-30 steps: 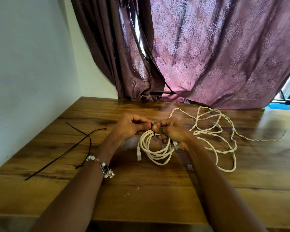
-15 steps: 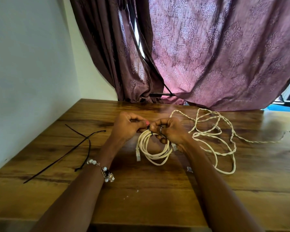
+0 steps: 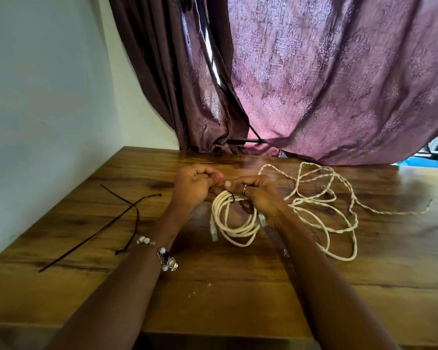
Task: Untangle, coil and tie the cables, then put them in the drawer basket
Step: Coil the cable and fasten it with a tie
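On the wooden table (image 3: 238, 286) lie two cream cables: one coiled cable (image 3: 234, 223) held up at its top, one loose cable (image 3: 326, 210) sprawled just right of it. Two black ties (image 3: 106, 223) lie crossed to the left. A third tie (image 3: 232, 197) wraps the coil. Left hand (image 3: 192, 188) and right hand (image 3: 257, 195) both pinch that tie above the coil, fingers curled, much as half a second earlier; the coil hangs slightly lower in view.

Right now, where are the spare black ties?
The black ties lie crossed on the wooden table, left of the left hand, near the wall.
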A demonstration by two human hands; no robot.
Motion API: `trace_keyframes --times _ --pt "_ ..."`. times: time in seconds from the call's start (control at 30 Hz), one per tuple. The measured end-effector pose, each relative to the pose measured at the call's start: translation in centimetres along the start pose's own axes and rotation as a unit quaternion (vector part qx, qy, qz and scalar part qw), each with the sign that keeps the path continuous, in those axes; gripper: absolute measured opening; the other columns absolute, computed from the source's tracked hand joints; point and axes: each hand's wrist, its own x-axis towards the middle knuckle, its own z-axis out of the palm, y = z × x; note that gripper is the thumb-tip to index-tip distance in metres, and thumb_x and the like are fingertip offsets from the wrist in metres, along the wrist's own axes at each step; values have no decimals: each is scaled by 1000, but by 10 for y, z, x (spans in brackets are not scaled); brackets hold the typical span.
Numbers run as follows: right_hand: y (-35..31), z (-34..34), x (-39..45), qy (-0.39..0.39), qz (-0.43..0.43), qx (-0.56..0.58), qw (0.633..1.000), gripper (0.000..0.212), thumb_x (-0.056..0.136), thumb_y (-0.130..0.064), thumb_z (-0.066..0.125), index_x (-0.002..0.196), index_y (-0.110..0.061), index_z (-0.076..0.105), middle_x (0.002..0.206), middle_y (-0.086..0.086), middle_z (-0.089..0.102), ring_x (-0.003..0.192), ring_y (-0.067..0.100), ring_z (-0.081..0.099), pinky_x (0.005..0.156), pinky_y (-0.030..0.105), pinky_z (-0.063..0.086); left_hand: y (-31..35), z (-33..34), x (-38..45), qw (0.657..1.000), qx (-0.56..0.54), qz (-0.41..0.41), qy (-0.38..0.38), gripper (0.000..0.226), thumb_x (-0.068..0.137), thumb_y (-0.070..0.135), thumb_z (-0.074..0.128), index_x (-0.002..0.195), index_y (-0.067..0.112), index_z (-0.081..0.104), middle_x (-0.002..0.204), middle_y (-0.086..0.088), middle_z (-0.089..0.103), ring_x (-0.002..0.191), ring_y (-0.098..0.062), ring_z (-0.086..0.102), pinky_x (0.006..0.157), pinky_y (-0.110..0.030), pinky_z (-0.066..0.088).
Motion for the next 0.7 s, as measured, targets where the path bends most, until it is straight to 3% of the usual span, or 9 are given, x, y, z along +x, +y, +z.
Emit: trace_keyframes --times 0.1,0.23,0.4,0.57,0.7 --pt "-4 5 -1 -12 -14 4 1000 19 86 -4 66 96 12 69 61 6 67 36 2 44 37 14 34 -1 -3 5 999 34 -16 15 15 91 6 59 78 11 62 69 -11 62 41 -8 60 40 -23 49" --pt "-5 4 -1 -22 -37 32 999 23 87 6 59 106 19 62 49 -8 64 36 -1 51 40 7 37 2 -3 2 995 76 -3 -62 11 90 8 61 96 1 67 73 -5 65 46 -2 60 42 -18 46" --pt "-6 1 -2 -24 -47 32 998 23 87 9 58 106 22 60 49 -8 63 36 -1 51 40 8 38 3 -9 1 995 33 18 -92 7 85 5 66 91 5 71 74 -4 70 55 -10 66 46 -22 52" --pt "-2 -2 0 -7 -44 2 999 16 87 1 62 98 11 68 51 -5 63 36 1 45 39 13 34 4 -11 0 994 19 34 -104 3 84 6 68 85 8 70 74 -4 69 57 -11 66 49 -22 52" --pt "3 -3 4 3 -47 -20 999 11 86 -6 66 92 0 73 52 -1 62 36 5 38 38 17 30 -2 -6 4 987 72 73 -120 11 91 9 60 83 13 67 74 -3 65 61 -7 62 55 -22 51"
